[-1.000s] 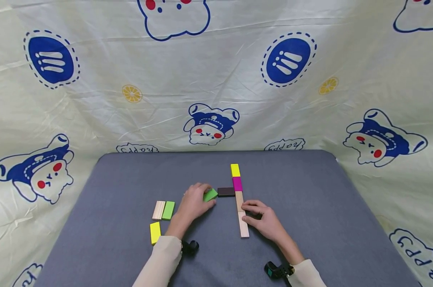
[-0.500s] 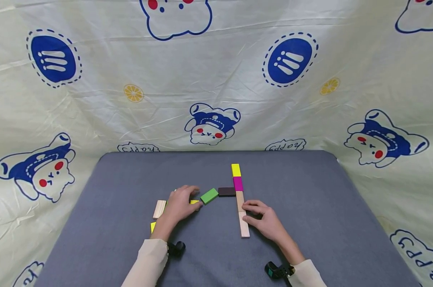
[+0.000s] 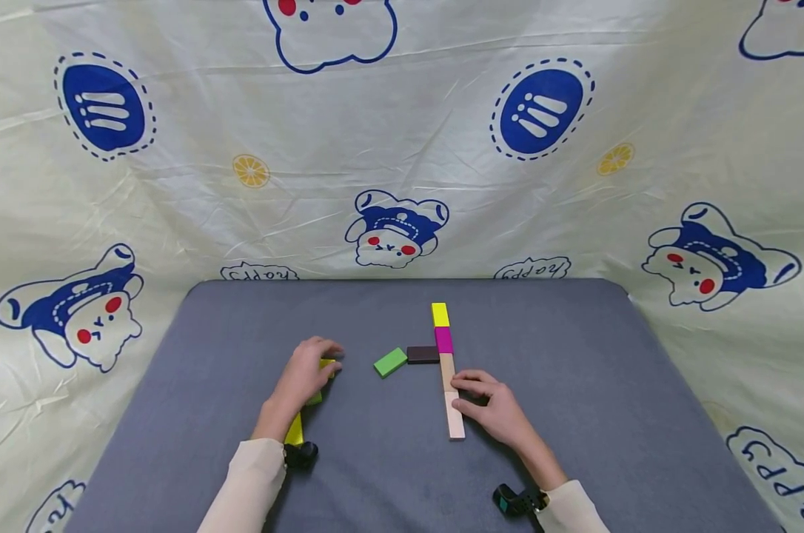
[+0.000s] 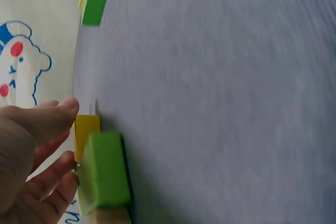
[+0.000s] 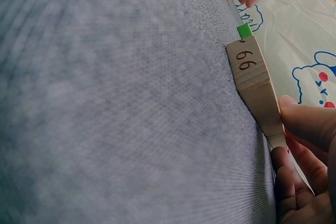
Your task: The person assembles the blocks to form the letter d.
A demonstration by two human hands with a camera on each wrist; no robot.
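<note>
In the head view, my left hand (image 3: 302, 377) pinches a yellow wooden block (image 4: 87, 136) between thumb and fingertips at the left of the table. A green block (image 4: 107, 171) lies right beside it, partly under the hand in the head view. Another yellow block (image 3: 295, 429) shows nearer me beside the wrist. My right hand (image 3: 491, 407) rests its thumb and fingertips against the right side of two plain wood blocks, the nearer (image 3: 454, 416) and the farther (image 3: 446, 371). The nearer one bears dark digits in the right wrist view.
Beyond the plain blocks, a magenta block (image 3: 444, 340) and a yellow end block (image 3: 440, 314) continue the line. A dark brown block (image 3: 423, 355) juts left from it, with a slanted green block (image 3: 391, 363) at its end. A printed cloth (image 3: 402, 148) hangs behind the grey table (image 3: 542, 333).
My left hand has left the slanted green block and moved left, bringing a yellow block with it. My right hand has stayed by the plain wood blocks.
</note>
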